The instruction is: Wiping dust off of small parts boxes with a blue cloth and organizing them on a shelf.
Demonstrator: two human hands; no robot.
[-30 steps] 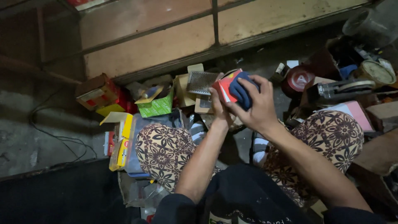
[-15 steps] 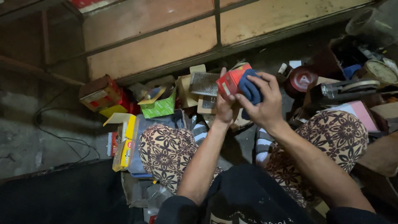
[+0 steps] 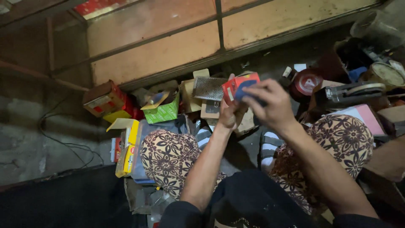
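I sit on the floor with knees apart in patterned trousers. My left hand (image 3: 230, 115) grips a small red box (image 3: 238, 83) from below. My right hand (image 3: 270, 103) closes over the box's right side and pinches a dark blue piece (image 3: 244, 90) at the box's front. The box is held upright above a pile of small cartons between my knees. A metal mesh piece (image 3: 208, 88) lies just left of the box.
Small cartons lie ahead: a green box (image 3: 162, 110), a red and yellow box (image 3: 107, 101), a yellow box (image 3: 126, 145). A red tape roll (image 3: 307, 82), a pink book (image 3: 365, 117) and tools sit at right. A wooden wall panel (image 3: 168, 50) stands behind; a black cable (image 3: 63, 143) runs at left.
Both hands lowered and shifted the red box a little right. My right hand slid from covering the blue piece to pinching it at the box's front.
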